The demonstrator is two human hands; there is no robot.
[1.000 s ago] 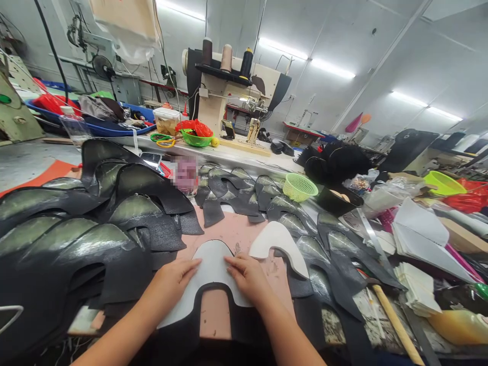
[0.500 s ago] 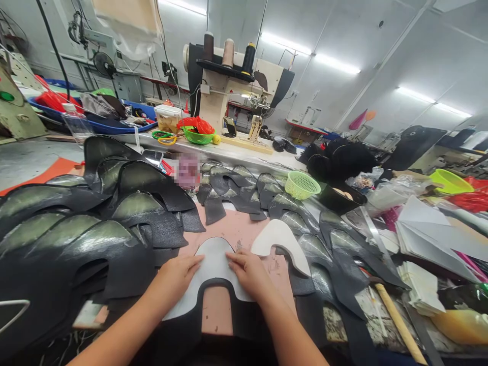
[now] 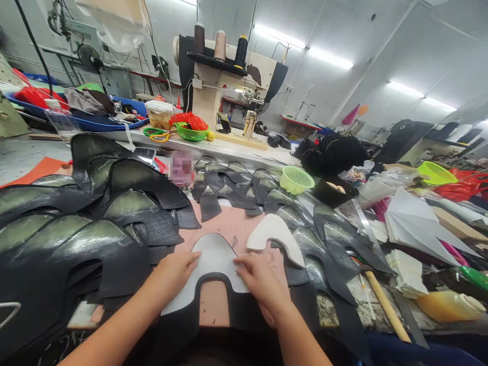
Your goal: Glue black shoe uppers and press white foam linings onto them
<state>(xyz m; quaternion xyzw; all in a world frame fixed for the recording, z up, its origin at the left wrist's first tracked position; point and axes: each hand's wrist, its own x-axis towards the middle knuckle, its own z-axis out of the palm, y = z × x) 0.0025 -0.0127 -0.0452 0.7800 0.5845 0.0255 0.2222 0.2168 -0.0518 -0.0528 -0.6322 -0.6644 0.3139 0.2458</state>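
In the middle lies a white arch-shaped sheet (image 3: 212, 254) on top of a black arch-shaped piece (image 3: 244, 312) with a deep notch facing me. My left hand (image 3: 176, 272) is at the sheet's left edge, thumb and fingertips drawn together on it. On the opposite edge, my right hand (image 3: 261, 277) has its bent fingers and thumb on the rim. Beneath is a pink work surface (image 3: 215, 218). Just right of my right hand rests a thicker white foam arch (image 3: 272, 234), partly over other black pieces.
Black pieces with shiny patches overlap at left (image 3: 80, 244) and right (image 3: 324, 254). Beyond them stand a jar (image 3: 182, 170), a green basket (image 3: 297, 180) and a sewing machine (image 3: 224, 76). A hammer (image 3: 387, 305) and a bottle (image 3: 450, 306) lie at right.
The view has shifted, so the surroundings sit slightly further left and up. My right hand has slid a little outward and down along the white sheet's edge; my left hand stays at its side.
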